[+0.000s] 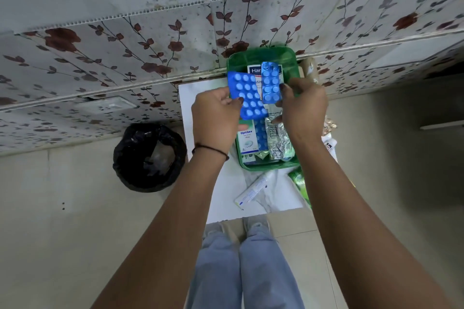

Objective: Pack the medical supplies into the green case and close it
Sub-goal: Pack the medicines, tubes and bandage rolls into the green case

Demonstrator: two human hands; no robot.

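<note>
Left hand pinches wide blue blister sheet; right hand — narrow strip, over green case.

Black bin w/ a black bag liner stands on the beige floor, just left of the small white table, near the wall. The wall tiles are pale w/ dark red flowers & thin vines, speckled w/ dark spots higher up. A white switch plate sits low on the wall, above the bin. Grey-blue trousers & pale shoes show at the table's near edge. A brown parcel-like thing rests by the table's far right corner; can't tell what it is.
</note>
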